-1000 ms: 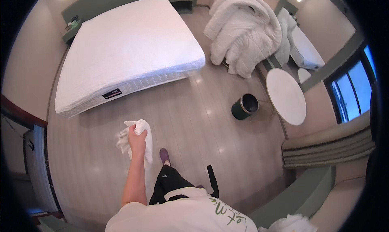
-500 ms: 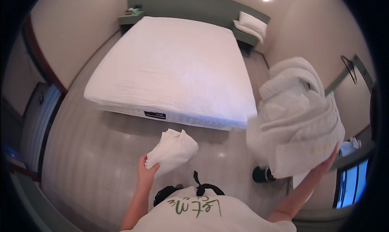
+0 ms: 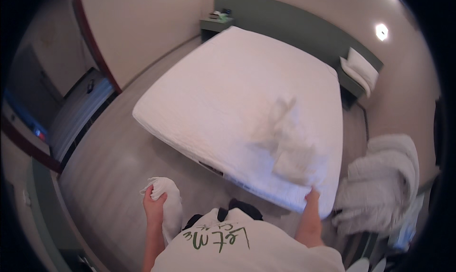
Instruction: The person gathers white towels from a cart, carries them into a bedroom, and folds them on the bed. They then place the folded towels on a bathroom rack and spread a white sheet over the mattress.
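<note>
My left hand [image 3: 154, 201] is closed on a white folded cloth [image 3: 172, 206], which hangs down beside my shirt. My right hand [image 3: 312, 196] reaches out over the near right corner of the bed. Just beyond its fingers is a white cloth [image 3: 293, 160], smeared by motion, above the white-covered mattress [image 3: 213, 96]. Whether my right fingers still touch that cloth is too blurred to tell. A thick bundle of white bedding [image 3: 380, 186] is to the right of the bed, apart from both hands; what carries it is hidden.
A green headboard [image 3: 280, 23] spans the far wall. Small items lie on the left nightstand [image 3: 218, 25]. White pillows [image 3: 358, 70] are piled on the right one. A dark red door frame [image 3: 95, 39] stands at left. Grey floor [image 3: 109, 144] runs along the bed's left side.
The view has turned left. My right arm has come away from the bedding bundle and swung over the bed, where a blurred white cloth now appears. My left hand keeps its cloth, now lower.
</note>
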Tool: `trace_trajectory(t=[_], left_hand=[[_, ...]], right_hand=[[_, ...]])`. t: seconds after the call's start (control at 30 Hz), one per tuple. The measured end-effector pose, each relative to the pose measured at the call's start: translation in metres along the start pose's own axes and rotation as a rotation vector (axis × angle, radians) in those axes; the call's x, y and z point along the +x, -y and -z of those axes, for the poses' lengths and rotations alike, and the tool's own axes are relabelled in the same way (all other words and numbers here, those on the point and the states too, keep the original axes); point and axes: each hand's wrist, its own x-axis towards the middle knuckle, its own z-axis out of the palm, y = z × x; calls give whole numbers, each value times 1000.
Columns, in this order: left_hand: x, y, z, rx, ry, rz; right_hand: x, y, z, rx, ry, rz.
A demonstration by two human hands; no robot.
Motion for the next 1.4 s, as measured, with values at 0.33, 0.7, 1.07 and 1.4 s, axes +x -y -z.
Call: trace_trajectory(t=[0.33,0.7,1.07,1.4], left_hand=[[115,-136,-154,-594,487,214],[510,74,-224,-35,926,282],[966,237,-173,1209,94,-123],[1016,241,-176,1137,461,-268]], right_hand=[[-184,9,-274,-277,1262,27],[-177,-27,-352,-169,405,189],[-432,-192,-667,-1156,1323,1000],[-472,-248,-730,-1408,1525,1215]])
